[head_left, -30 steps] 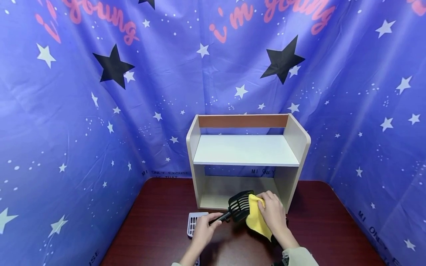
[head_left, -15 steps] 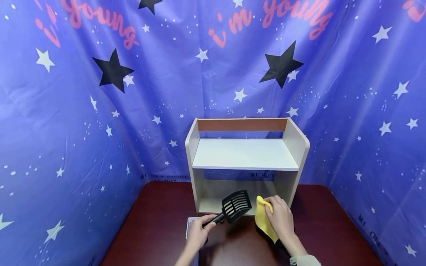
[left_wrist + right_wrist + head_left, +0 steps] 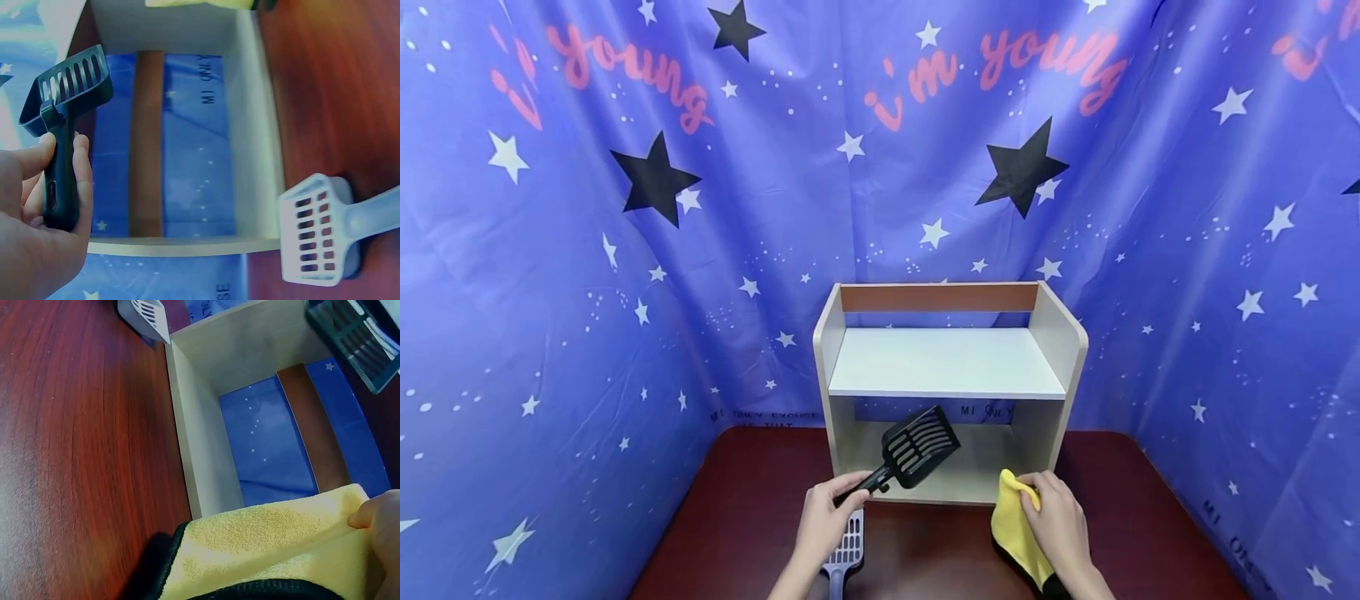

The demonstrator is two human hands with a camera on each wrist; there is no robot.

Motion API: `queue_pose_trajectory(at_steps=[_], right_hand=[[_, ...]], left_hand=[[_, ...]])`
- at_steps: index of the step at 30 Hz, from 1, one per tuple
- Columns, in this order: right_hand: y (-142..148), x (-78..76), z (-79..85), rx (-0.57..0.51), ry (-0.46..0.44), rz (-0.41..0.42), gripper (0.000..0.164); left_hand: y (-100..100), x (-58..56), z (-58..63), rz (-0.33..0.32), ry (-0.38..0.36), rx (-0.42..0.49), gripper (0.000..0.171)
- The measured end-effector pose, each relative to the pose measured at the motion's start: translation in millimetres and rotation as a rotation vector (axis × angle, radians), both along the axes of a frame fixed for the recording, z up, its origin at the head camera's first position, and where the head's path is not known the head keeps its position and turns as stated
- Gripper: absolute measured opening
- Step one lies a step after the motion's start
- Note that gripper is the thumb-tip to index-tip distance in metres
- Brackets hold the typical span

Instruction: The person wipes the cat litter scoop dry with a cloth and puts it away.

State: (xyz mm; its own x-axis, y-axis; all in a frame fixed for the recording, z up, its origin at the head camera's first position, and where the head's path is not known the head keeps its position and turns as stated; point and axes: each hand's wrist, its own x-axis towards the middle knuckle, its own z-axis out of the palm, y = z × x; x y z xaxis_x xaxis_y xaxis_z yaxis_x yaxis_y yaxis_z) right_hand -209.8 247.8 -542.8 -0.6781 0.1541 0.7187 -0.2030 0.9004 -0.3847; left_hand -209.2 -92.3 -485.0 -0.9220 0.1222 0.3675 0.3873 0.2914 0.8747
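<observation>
My left hand [image 3: 822, 518] grips the handle of a black slotted litter scoop [image 3: 919, 446], its head tilted up in front of the shelf's lower opening. In the left wrist view, thumb and fingers wrap the handle of the black scoop [image 3: 65, 94]. A yellow cloth with a dark edge [image 3: 1017, 533] hangs from my right hand [image 3: 1060, 521], which pinches its upper corner. The right wrist view shows the cloth [image 3: 269, 544] spread below the fingers, apart from the scoop. A light grey litter scoop [image 3: 847, 542] lies on the table under my left hand, partly hidden by it.
A small white two-tier shelf [image 3: 947, 358] stands at the back of the dark red wooden table [image 3: 925, 550]. Behind and at both sides hangs a blue star-patterned curtain [image 3: 760, 208].
The hands have moved apart. My left hand has drawn the black scoop away from the cloth to the left, and my right hand has carried the cloth rightward. The view has tilted up slightly.
</observation>
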Motion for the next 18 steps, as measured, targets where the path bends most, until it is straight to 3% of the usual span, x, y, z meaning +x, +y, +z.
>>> queue_pose_trajectory(at_steps=[4, 7, 18], right_hand=[[3.9, 4.9, -2.8, -0.007, -0.003, -0.004, 0.019], [7.2, 6.8, -3.2, -0.014, 0.004, -0.007, 0.019], [8.5, 9.4, -3.9, -0.013, 0.009, 0.006, 0.02]], left_hand=[[-1.3, 6.4, 30.0, -0.023, -0.022, 0.052, 0.026], [-1.9, 3.9, 43.0, -0.057, -0.029, 0.104, 0.028], [2.5, -31.7, 45.5, -0.036, -0.091, 0.42, 0.034]])
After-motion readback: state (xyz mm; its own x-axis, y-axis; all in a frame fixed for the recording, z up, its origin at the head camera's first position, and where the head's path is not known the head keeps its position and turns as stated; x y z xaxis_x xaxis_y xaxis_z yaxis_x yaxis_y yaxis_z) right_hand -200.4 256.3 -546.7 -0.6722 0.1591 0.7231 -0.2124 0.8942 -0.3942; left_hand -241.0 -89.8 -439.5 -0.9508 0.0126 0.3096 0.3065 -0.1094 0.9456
